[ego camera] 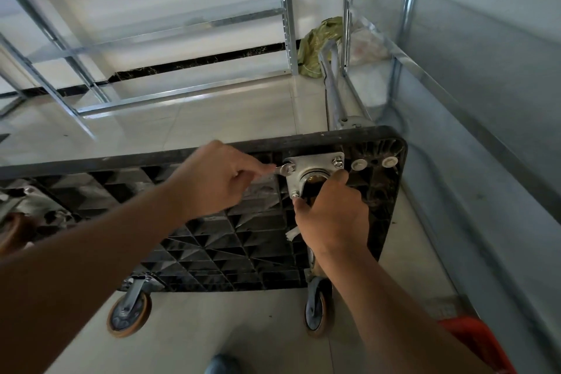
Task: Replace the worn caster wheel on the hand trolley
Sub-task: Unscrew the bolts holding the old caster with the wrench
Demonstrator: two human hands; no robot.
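Tiled floor (pixel 212 118), steel shelving behind | caster plate (pixel 315 165) bolted at far right corner of flipped trolley deck (pixel 212 246) | left hand (pixel 212 182) pinching a small wrench (pixel 283 169) on a corner nut | right hand (pixel 332 215) wrapped around the caster | looks stiff, heavyish metal, I'd grab the fork.
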